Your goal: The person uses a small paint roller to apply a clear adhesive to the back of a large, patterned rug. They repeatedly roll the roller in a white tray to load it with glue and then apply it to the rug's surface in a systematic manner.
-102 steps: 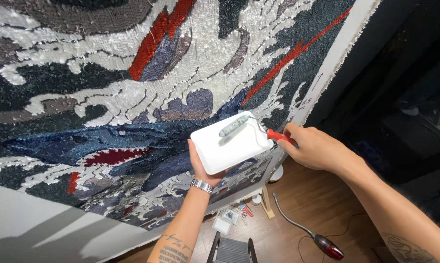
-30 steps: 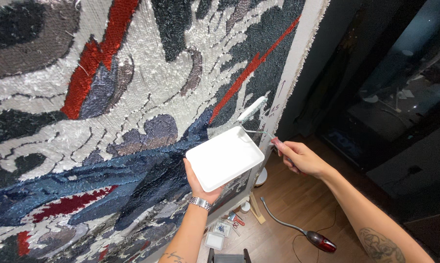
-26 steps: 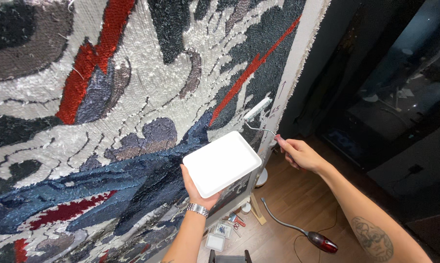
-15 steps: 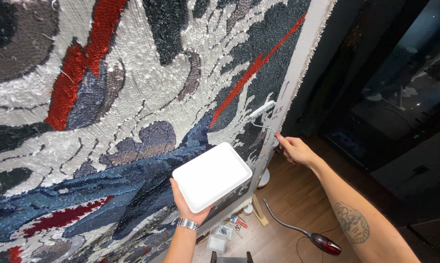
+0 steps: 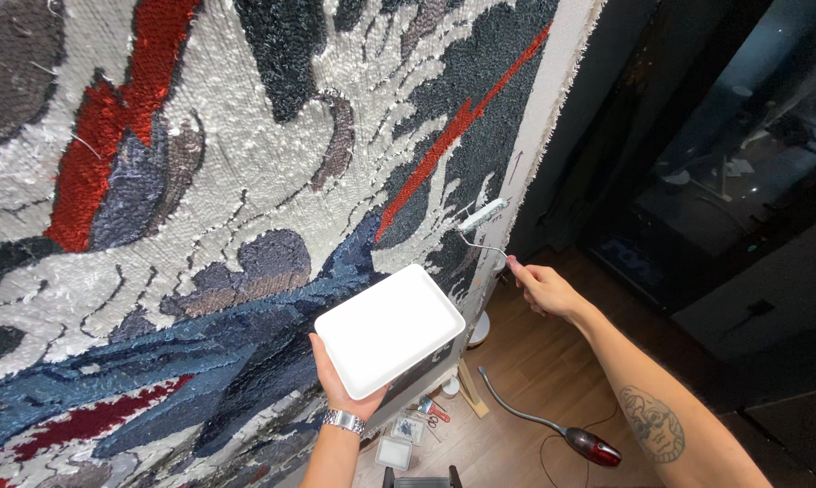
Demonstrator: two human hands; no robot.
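roller (image 5: 482, 215) now higher against rug (image 5: 245, 181)

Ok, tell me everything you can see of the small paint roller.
The paint roller is small, with a pale, whitish sleeve on a thin bent wire frame and a reddish grip. The right hand holds the grip, which it mostly hides. The sleeve lies tilted against the tufted rug near its white right edge, above the white tray.

The white tray (image 5: 390, 330) hides the left fingers; floor clutter (image 5: 417, 425) too small.
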